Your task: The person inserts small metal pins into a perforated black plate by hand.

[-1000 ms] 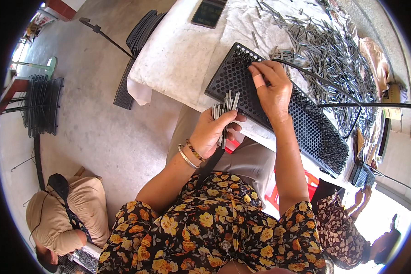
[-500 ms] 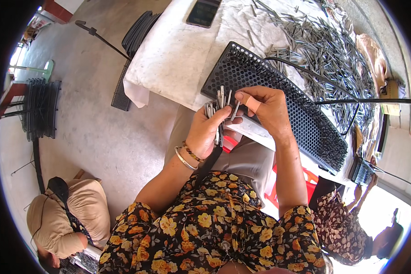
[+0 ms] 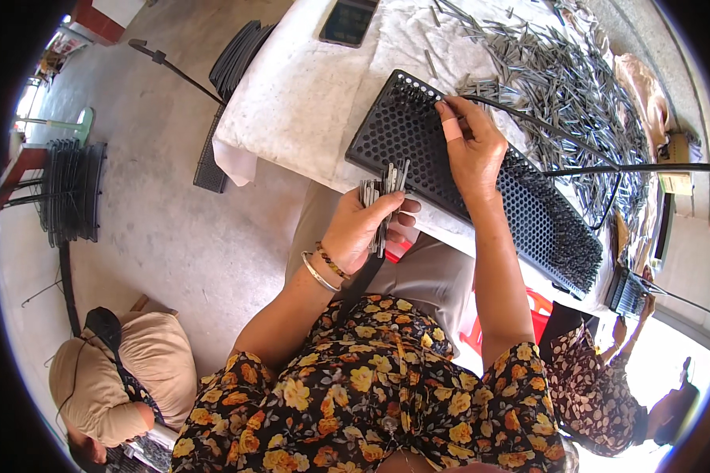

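My left hand [image 3: 363, 225] is closed around a bundle of thin dark and silvery strips [image 3: 385, 189], their ends poking up above the thumb. A long black perforated tray [image 3: 406, 130] lies slantwise at the table's front edge, with rows of short upright pieces filling its far side and right end. Over the tray's far row, my right hand [image 3: 473, 150] is pinched, a bandage round one finger. Whatever sits between its fingertips is too small or hidden to make out.
Many loose strips [image 3: 576, 102] are heaped on the white-covered table [image 3: 292, 102]. A phone [image 3: 347, 22] lies at the back. A black rod [image 3: 647, 168] crosses on the right. Racks of black trays [image 3: 71, 189] stand at left. Other people [image 3: 126, 370] sit at lower left and right.
My right hand has moved from beside the bundle up and away to the tray's far row. The left hand stays nearly in place, still gripping the strips.
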A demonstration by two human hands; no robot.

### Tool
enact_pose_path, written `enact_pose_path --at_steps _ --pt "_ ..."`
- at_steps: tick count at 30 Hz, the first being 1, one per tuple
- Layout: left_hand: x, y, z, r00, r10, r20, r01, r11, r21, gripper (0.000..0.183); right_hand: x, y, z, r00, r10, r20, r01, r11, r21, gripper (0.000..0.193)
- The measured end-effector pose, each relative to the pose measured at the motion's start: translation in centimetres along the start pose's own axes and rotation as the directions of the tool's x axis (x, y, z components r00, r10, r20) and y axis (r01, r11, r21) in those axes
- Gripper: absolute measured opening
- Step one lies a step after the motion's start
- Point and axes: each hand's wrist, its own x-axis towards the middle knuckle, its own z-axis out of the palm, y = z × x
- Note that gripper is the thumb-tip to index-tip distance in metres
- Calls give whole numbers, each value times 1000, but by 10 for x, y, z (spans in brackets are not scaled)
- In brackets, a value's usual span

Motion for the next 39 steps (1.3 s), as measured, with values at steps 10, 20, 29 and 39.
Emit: enact_pose_path --at_steps 10,20,29,39 --pt "2 -3 -1 999 13 33 -12 1000 -20 18 -2 -3 -1 988 -143 52 148 981 -125 10" --pt "-3 3 5 995 91 48 -91 996 -11 17 -22 -30 -23 875 253 413 -367 903 223 17" --pt "2 -5 8 997 32 63 -30 999 -38 18 0 -26 -31 936 353 -11 -333 892 307 18" --pt "3 -4 2 995 -63 74 61 998 24 16 -9 4 -13 996 84 -24 -84 996 -10 14"
